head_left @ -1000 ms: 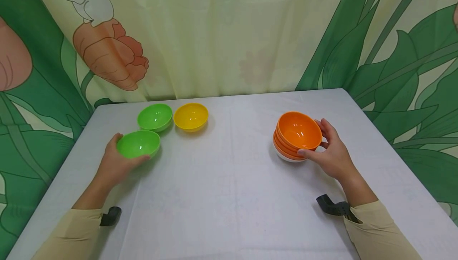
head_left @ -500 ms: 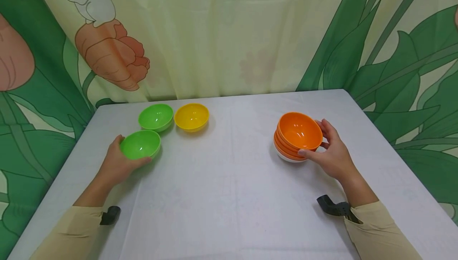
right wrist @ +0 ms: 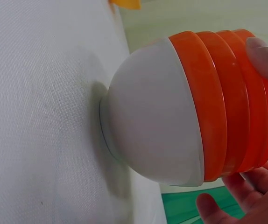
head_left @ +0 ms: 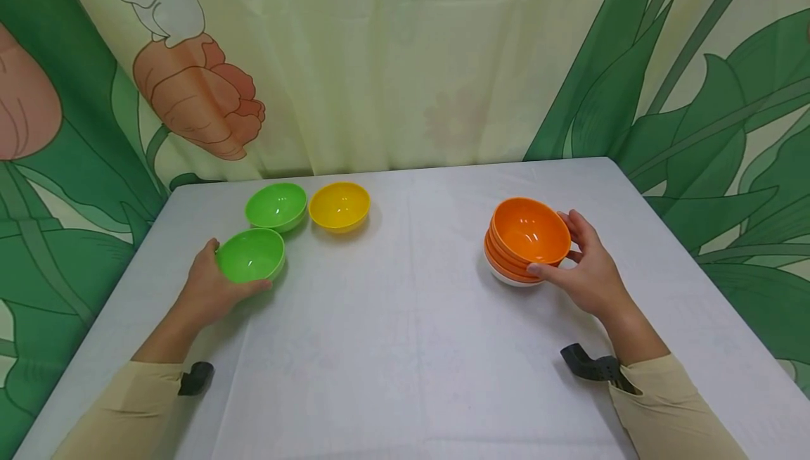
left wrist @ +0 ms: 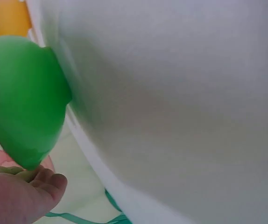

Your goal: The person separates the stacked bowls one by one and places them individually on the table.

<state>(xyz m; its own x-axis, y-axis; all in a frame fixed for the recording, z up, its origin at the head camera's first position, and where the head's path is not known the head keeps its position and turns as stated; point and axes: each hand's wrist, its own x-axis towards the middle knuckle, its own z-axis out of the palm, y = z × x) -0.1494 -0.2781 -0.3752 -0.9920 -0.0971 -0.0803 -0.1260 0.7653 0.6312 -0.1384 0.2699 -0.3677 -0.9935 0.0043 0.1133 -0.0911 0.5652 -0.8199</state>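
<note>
On the left, my left hand (head_left: 211, 288) holds the near green bowl (head_left: 249, 256) by its sides, with the thumb at the front and fingers at the back left. That bowl's foot is down at the white tablecloth in the left wrist view. Directly behind it stands another green bowl (head_left: 275, 207), their rims close together. A yellow bowl (head_left: 339, 207) sits to the right of the back one. My right hand (head_left: 588, 270) grips the upper part of a stack of orange bowls (head_left: 530, 230). At the bottom of the stack is a white bowl (right wrist: 152, 116), standing on the cloth.
A white cloth (head_left: 405, 347) covers the table, with a wide stretch between the two groups of bowls. Right behind the table's back edge hangs a printed curtain (head_left: 405, 59). Black wrist mounts (head_left: 591, 363) stick out from both sleeves.
My left hand and the near green bowl have shifted slightly to the right, closer to the back green bowl. My right hand and the stack stay in place.
</note>
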